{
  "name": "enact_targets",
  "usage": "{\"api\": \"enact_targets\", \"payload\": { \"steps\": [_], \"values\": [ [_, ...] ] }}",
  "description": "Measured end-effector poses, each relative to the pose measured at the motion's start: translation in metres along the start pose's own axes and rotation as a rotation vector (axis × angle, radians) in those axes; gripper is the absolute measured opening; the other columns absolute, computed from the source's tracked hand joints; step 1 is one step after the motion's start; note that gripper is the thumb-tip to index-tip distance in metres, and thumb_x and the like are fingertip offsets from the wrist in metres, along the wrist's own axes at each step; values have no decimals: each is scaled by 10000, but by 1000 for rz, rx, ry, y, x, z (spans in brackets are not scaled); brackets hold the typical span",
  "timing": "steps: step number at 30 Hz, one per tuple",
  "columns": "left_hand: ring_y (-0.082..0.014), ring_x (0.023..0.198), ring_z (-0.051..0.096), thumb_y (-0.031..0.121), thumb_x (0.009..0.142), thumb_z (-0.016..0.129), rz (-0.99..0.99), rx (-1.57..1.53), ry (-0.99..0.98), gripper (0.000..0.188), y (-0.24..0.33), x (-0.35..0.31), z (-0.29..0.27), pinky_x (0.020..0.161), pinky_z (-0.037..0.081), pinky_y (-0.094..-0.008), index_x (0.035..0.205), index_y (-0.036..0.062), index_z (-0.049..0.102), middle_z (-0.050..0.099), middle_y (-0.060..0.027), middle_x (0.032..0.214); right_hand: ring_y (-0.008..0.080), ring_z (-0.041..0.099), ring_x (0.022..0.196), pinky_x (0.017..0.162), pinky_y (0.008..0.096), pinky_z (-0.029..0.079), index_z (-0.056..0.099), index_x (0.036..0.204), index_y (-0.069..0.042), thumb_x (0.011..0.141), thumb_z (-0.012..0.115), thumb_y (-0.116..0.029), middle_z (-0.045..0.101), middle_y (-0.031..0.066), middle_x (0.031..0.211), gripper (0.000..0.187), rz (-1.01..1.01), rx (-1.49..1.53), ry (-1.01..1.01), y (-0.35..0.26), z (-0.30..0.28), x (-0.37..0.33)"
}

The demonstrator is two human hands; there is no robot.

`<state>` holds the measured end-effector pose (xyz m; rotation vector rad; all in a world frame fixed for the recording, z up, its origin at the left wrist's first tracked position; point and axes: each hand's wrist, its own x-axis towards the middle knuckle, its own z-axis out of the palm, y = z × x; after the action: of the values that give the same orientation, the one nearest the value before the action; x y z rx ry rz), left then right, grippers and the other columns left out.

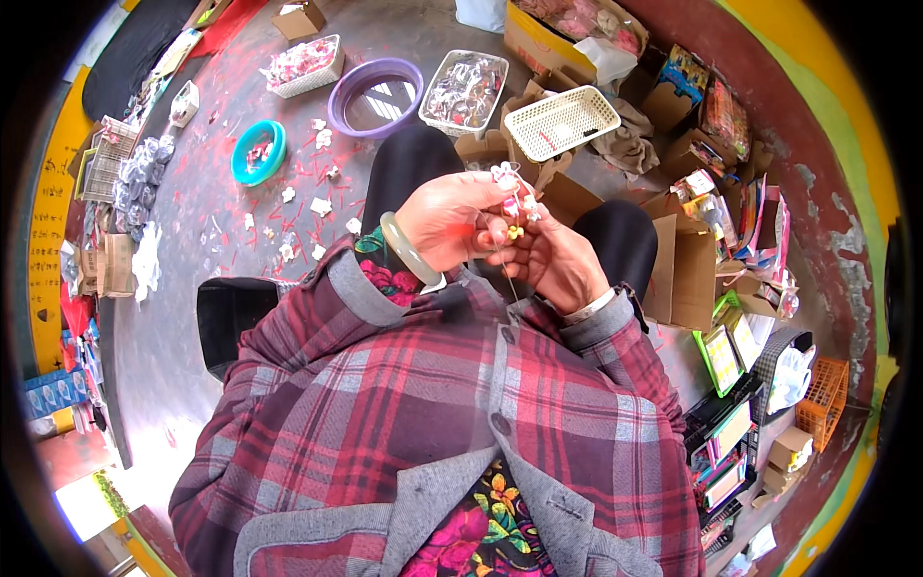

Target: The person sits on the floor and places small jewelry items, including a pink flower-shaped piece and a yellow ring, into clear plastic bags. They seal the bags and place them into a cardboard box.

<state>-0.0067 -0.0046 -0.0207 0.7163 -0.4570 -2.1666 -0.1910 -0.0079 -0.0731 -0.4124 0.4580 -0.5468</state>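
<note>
Both hands meet above my lap, between my knees. My left hand (444, 223), a pale bangle at its wrist, is closed with the fingertips pinching a small pink-and-white charm (511, 185). My right hand (565, 262) is closed too, its thumb and fingertips at the charm's lower right side. Close under the charm shows a tiny yellow flower-shaped piece (514, 232), between the fingertips. A thin thread (508, 274) hangs down from the hands in front of my plaid jacket. The fingers partly hide the charm.
On the floor ahead stand a teal basin (283, 154), a purple basin (415, 85), a white basket of small parts (504, 77) and a cream basket (615, 118). Cardboard boxes (694, 279) crowd my right. Small white pieces (321, 206) lie scattered to the left.
</note>
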Motion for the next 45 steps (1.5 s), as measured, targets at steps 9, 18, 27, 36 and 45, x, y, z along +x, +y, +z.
{"api": "enact_targets", "payload": {
  "steps": [9,18,27,36,45],
  "values": [
    [-79,575,577,138,916,465,145,114,3,236,2,3,-16,530,474,-174,1042,-46,541,617,-119,961,176,606,886,766,273,494,538,1107,6,892,530,-133,614,95,983,256,-156,-159,112,-10,-2,-12],
    [-69,578,595,182,911,508,105,578,115,250,-5,-2,-1,474,462,-162,1060,-8,570,630,-61,903,106,556,875,799,235,437,542,1093,17,794,645,-78,597,45,975,330,-359,-562,245,-29,13,-22],
    [-97,650,624,205,913,508,-8,673,19,282,-10,-4,14,530,499,-193,1138,40,549,626,-46,858,64,544,687,530,159,393,385,1242,-10,736,639,42,607,42,907,569,-208,-474,182,-33,21,-21],
    [-238,854,633,265,931,456,-31,350,79,361,-12,1,5,728,528,-295,1154,-16,496,587,-143,1052,51,518,572,498,159,384,574,1028,-6,770,643,-55,620,12,794,271,-150,-400,315,-25,7,-17],
    [-410,1075,515,93,895,429,-23,-25,-11,310,1,0,-17,931,453,-392,1124,-114,463,507,-295,1133,73,536,591,517,161,414,585,953,8,838,580,-68,624,59,800,137,-244,-162,366,-28,-26,-23]
  ]
}}
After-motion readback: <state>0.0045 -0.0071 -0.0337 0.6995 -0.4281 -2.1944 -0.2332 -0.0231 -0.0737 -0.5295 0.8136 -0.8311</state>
